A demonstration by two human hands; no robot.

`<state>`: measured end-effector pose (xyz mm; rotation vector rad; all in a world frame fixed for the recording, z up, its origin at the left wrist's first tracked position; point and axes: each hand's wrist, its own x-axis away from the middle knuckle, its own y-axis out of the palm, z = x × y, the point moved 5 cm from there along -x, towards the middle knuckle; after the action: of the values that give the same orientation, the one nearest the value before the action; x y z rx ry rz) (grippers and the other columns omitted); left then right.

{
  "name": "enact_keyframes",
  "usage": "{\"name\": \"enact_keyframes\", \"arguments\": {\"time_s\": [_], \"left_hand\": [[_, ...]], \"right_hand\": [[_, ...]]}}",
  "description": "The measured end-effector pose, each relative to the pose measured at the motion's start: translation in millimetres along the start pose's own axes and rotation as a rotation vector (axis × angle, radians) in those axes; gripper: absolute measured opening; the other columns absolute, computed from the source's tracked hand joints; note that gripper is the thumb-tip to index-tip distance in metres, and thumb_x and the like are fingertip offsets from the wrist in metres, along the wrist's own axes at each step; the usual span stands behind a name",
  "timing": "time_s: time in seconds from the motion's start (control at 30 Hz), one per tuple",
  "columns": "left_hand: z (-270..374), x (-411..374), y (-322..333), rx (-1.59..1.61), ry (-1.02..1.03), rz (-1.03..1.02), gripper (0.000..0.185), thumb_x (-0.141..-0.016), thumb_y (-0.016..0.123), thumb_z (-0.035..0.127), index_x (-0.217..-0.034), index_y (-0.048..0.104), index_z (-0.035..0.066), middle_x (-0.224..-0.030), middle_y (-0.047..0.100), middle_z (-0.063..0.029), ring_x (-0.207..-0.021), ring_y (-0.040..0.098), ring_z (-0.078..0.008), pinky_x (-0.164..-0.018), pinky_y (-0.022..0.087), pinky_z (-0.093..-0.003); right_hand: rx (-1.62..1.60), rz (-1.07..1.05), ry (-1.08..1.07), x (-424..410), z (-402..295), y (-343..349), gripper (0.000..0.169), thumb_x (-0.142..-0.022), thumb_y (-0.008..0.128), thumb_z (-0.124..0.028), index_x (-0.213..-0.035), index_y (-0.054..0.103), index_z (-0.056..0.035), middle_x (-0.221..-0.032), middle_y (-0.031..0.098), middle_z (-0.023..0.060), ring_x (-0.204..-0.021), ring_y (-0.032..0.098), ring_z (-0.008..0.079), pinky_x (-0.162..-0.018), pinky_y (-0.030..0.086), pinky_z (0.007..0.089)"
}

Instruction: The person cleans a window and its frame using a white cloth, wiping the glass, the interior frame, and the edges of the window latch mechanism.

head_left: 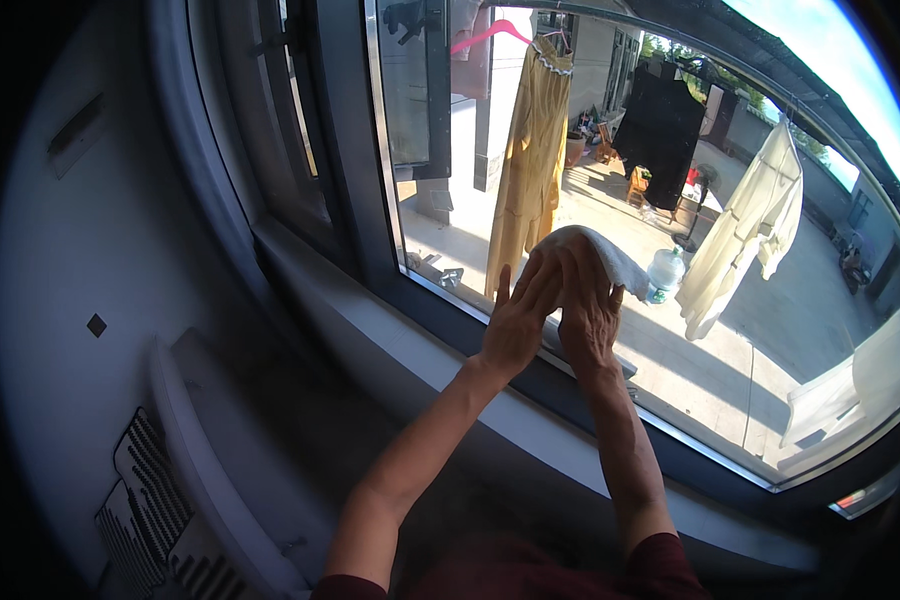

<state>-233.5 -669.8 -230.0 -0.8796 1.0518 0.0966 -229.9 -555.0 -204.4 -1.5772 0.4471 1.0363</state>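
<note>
Both hands are raised together at the lower part of a window pane (pixel 727 375). My left hand (pixel 517 326) lies with its fingers stretched over a folded white cloth (pixel 607 262), pressing it to the glass; its thumb sticks up to the left. Close beside it, my right hand (pixel 589 319) also holds the cloth against the pane, and a ring shows on one finger. The cloth curves out above and to the right of the fingers. Its underside is hidden.
A dark window frame (pixel 450 319) borders the glass above a pale sill (pixel 412 349). Beyond the pane hang yellow trousers (pixel 529 142), a black garment (pixel 660 127) and a cream garment (pixel 750 217). A water bottle (pixel 666 270) stands outside. A striped mat (pixel 146 487) lies at lower left.
</note>
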Motion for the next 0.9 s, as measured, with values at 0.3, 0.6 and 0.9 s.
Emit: {"name": "enact_keyframes", "arguments": {"time_s": [0.3, 0.6, 0.9], "left_hand": [[-39, 50, 38, 0.165, -0.081, -0.006, 0.055, -0.101, 0.051, 0.007, -0.155, 0.042, 0.006, -0.163, 0.036, -0.0162, -0.152, 0.031, -0.0349, -0.124, 0.017, -0.0593], [-133, -18, -26, 0.074, -0.016, 0.091, 0.046, -0.109, 0.037, 0.020, -0.152, 0.046, 0.005, -0.157, 0.046, -0.0158, -0.153, 0.031, -0.0343, -0.125, 0.006, -0.0555], [-297, 50, -82, -0.042, -0.119, 0.236, 0.077, -0.110, 0.000, 0.048, -0.146, 0.051, 0.003, -0.151, 0.051, -0.0169, -0.146, 0.042, -0.0360, -0.126, 0.007, -0.0522]], "right_hand": [[-0.030, 0.035, -0.049, 41, -15, 53, 0.059, -0.091, 0.059, -0.004, -0.149, 0.050, -0.0091, -0.156, 0.046, 0.0121, -0.143, 0.046, 0.0323, -0.112, 0.040, 0.0492], [-0.090, 0.191, 0.025, -62, -60, 109, 0.058, -0.095, 0.064, -0.005, -0.150, 0.048, -0.0077, -0.160, 0.041, 0.0144, -0.149, 0.036, 0.0344, -0.118, 0.027, 0.0551], [-0.429, 0.075, -0.070, -114, -190, 242, 0.056, -0.093, 0.059, -0.008, -0.149, 0.051, -0.0079, -0.160, 0.043, 0.0137, -0.149, 0.037, 0.0312, -0.124, 0.017, 0.0516]]}}
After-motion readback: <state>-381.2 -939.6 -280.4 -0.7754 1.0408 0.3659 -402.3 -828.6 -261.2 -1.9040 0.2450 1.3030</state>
